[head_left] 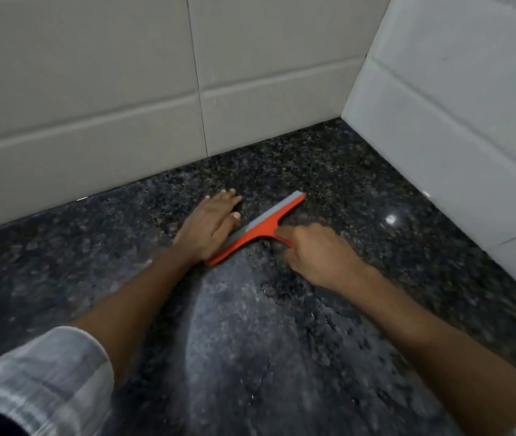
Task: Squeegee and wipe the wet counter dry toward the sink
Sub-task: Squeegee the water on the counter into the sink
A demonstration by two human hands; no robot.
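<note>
The squeegee (258, 228) looks light and stiff, its rubber edge soft. The right hand (316, 256) grips its handle; the left hand (211, 225) lies open, pressing the blade onto the wet counter (250, 341).

Left hand (211, 228) flat, right hand (316, 256) in closed grip.

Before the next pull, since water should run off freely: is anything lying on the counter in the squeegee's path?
Nothing visible besides the left hand resting against the squeegee blade; the granite counter is bare. The sink is out of view.
</note>
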